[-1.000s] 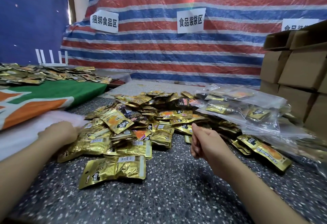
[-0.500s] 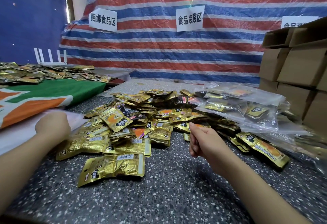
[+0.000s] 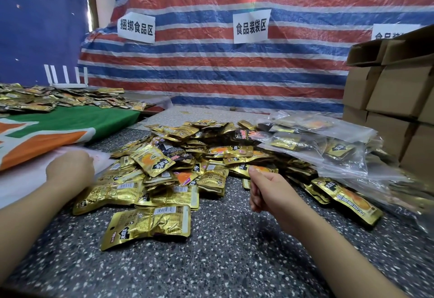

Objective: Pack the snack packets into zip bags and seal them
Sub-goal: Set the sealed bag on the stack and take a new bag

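Risk, main: the heap of gold snack packets at centre of the speckled floor is loose and slick. A careless grab would likely drag neighbours along or slide the heap toward the filled zip bags lying at far right, mixing packed with unpacked.

Risk, lesser: the empty zip bags, a pale stack at near left, are thin and may cling, so two could lift as one.

Count:
- Cardboard boxes, far right: at least five, stack cut off by the frame.
- Paper signs on the striped tarp: three, one partly hidden.
- Filled bags: several, overlapping, not countable.
- Loose packets: dozens, uncountable; a second spread lies far left.

Left hand rests at the stack's edge, fingers hidden; cannot tell their state. Right hand hovers near the heap, fingers curled, holding nothing visible.
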`<state>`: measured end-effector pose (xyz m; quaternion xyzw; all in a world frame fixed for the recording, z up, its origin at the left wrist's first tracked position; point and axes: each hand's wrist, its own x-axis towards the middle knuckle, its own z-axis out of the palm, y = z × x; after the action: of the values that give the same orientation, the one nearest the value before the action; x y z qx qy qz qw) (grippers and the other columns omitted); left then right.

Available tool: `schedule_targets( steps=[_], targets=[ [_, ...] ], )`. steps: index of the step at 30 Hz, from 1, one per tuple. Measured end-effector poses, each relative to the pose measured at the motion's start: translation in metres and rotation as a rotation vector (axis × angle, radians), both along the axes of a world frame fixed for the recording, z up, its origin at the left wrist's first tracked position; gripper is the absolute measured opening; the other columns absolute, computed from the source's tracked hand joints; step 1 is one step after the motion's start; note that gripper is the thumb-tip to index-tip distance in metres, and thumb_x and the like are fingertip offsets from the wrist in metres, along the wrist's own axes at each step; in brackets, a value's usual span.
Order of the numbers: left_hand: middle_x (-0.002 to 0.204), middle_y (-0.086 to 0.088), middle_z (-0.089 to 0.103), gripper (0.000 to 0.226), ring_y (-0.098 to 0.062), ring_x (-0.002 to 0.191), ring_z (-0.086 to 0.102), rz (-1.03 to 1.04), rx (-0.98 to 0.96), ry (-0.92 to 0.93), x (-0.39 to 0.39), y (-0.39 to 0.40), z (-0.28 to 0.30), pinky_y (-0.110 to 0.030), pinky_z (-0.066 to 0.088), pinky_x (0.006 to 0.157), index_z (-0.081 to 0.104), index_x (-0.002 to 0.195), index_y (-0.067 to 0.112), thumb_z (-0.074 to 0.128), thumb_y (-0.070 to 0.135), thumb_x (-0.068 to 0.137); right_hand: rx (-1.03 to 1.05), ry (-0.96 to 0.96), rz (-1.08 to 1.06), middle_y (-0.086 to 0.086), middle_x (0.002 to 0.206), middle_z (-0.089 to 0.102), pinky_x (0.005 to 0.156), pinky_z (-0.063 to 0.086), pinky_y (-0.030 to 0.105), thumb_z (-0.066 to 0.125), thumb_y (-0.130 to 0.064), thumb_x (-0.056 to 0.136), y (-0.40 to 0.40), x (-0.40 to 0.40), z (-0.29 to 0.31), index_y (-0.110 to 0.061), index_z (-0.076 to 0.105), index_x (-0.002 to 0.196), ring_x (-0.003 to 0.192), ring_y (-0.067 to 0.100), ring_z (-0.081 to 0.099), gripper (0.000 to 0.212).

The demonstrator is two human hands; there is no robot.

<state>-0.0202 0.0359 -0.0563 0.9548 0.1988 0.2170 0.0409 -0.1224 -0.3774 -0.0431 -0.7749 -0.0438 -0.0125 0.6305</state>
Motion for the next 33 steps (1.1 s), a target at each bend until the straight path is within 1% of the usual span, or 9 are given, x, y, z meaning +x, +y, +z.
schedule_targets(
  steps=[4,8,12,14,18,21,24,28,33],
  targets=[
    [0.071,-0.013,0.056,0.026,-0.026,0.06,0.051,-0.037,-0.013,-0.142,-0.004,-0.016,0.015,-0.029,0.037,0.052,0.067,0.097,0.002,0.042,0.007,0.099,0.006,-0.004,0.009,0.002,0.048,0.049,0.052,0.043,0.028,0.044,-0.042,0.104,0.001,0.0,0.0,-0.022,0.051,0.049,0.047,0.017,0.054,0.059],
    [0.064,-0.013,0.052,0.022,-0.027,0.053,0.052,-0.204,0.006,-0.333,-0.014,-0.063,0.036,-0.036,0.046,0.049,0.058,0.095,-0.002,0.039,0.008,0.101,-0.001,0.002,0.012,0.002,0.047,0.049,0.05,0.042,0.026,0.045,-0.041,0.104,0.002,0.001,0.001,-0.023,0.053,0.045,0.046,0.017,0.053,0.062],
    [0.064,-0.014,0.058,0.026,-0.031,0.053,0.055,-0.511,-0.119,-0.522,-0.034,-0.131,0.051,-0.043,0.047,0.049,0.056,0.105,0.003,0.033,0.016,0.106,-0.008,0.001,0.0,0.003,0.052,0.054,0.048,0.042,0.024,0.046,-0.039,0.104,0.0,0.0,0.0,-0.015,0.055,0.061,0.049,0.017,0.055,0.051],
    [0.081,-0.013,0.066,0.027,-0.03,0.061,0.061,-0.712,-0.371,-0.604,-0.048,-0.168,0.059,-0.045,0.051,0.054,0.057,0.11,0.008,0.033,0.019,0.107,-0.003,-0.016,-0.027,0.004,0.06,0.06,0.05,0.043,0.024,0.046,-0.036,0.104,0.0,0.0,0.001,-0.009,0.059,0.074,0.055,0.016,0.059,0.043],
    [0.087,-0.007,0.074,0.026,-0.023,0.07,0.074,-0.93,-1.287,-0.506,-0.063,-0.228,0.087,-0.031,0.058,0.054,0.058,0.104,0.018,0.033,0.024,0.108,-0.043,-0.044,-0.129,-0.006,0.108,0.064,0.071,0.048,0.022,0.056,-0.041,0.098,0.0,0.005,-0.001,-0.014,0.059,0.119,0.091,0.007,0.062,0.034],
    [0.079,-0.008,0.076,0.029,-0.028,0.067,0.074,-0.89,-1.705,-0.358,-0.062,-0.248,0.098,-0.034,0.057,0.048,0.057,0.107,0.013,0.032,0.027,0.108,0.056,-0.064,-0.208,-0.009,0.133,0.047,0.08,0.043,0.025,0.067,-0.06,0.08,-0.003,0.009,0.0,-0.029,0.034,0.146,0.109,0.007,0.052,0.081],
    [0.093,-0.017,0.069,0.032,-0.03,0.074,0.073,-0.81,-1.812,-0.311,-0.049,-0.249,0.087,-0.036,0.058,0.054,0.059,0.11,0.012,0.031,0.029,0.108,0.348,-0.01,-0.202,0.005,0.147,0.048,0.106,0.043,0.045,0.073,-0.064,0.057,-0.008,0.013,0.002,-0.02,0.028,0.154,0.127,0.026,0.053,0.116],
    [0.096,-0.015,0.069,0.035,-0.022,0.069,0.071,-0.685,-1.796,-0.32,-0.039,-0.238,0.058,-0.029,0.056,0.053,0.059,0.115,0.008,0.032,0.029,0.108,0.362,0.07,-0.18,0.015,0.116,0.069,0.103,0.047,0.057,0.074,-0.058,0.067,-0.012,0.011,0.003,-0.005,0.067,0.114,0.107,0.034,0.065,0.072],
    [0.084,-0.013,0.076,0.031,-0.021,0.064,0.073,-0.707,-1.75,-0.247,-0.032,-0.224,0.044,-0.028,0.055,0.048,0.059,0.114,0.006,0.036,0.025,0.107,0.241,0.093,-0.148,0.016,0.09,0.073,0.076,0.049,0.04,0.077,-0.033,0.08,-0.017,0.015,0.0,-0.004,0.072,0.097,0.076,0.026,0.061,0.033]
  ],
)
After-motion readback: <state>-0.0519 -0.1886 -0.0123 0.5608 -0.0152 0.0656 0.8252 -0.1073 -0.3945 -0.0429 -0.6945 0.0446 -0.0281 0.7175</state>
